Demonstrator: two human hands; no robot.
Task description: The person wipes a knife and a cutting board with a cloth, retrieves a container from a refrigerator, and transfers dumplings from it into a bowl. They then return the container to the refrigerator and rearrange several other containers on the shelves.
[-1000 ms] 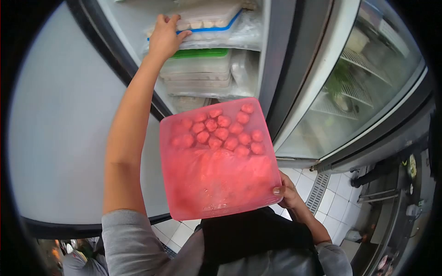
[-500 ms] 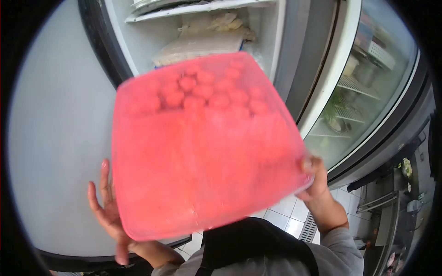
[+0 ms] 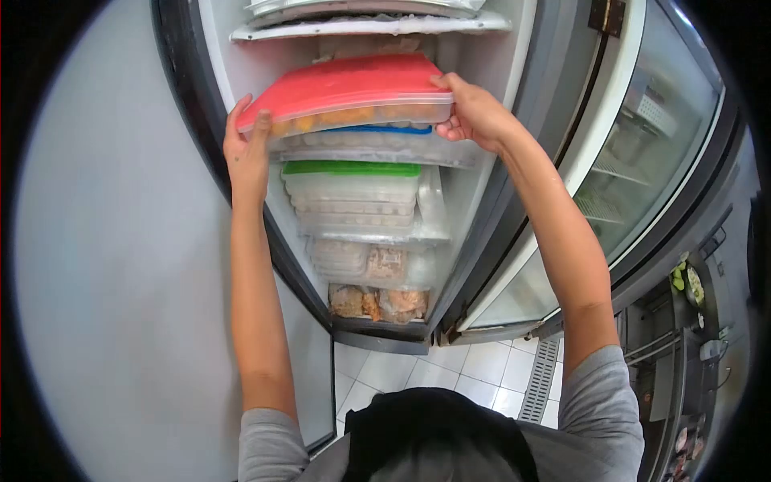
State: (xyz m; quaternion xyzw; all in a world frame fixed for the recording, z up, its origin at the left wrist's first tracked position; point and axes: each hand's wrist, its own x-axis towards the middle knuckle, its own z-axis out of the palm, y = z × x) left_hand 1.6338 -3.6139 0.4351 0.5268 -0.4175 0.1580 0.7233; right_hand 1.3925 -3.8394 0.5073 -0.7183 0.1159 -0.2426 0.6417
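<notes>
A shallow clear plastic container with a red lid [image 3: 353,84] is held at an upper shelf of the open upright freezer. Orange-yellow pieces show through its side. My left hand [image 3: 248,145] grips its left corner, thumb at the front. At the right corner, my right hand [image 3: 474,111] holds on with the thumb on top and fingers curled below. Just under it is a container with a blue lid [image 3: 393,128], partly hidden. Lower down sits a stack of clear containers with a green lid [image 3: 352,169].
The freezer door [image 3: 120,241] stands open at left. A frosty shelf [image 3: 369,26] with trays is above. Bagged food [image 3: 401,301] fills the bottom shelf. To the right is a glass-door fridge [image 3: 642,136]. A floor drain grate [image 3: 538,381] crosses white tiles.
The red-lidded container has moved away from me into the freezer and is now level rather than tipped up. My left hand has closed on its left corner.
</notes>
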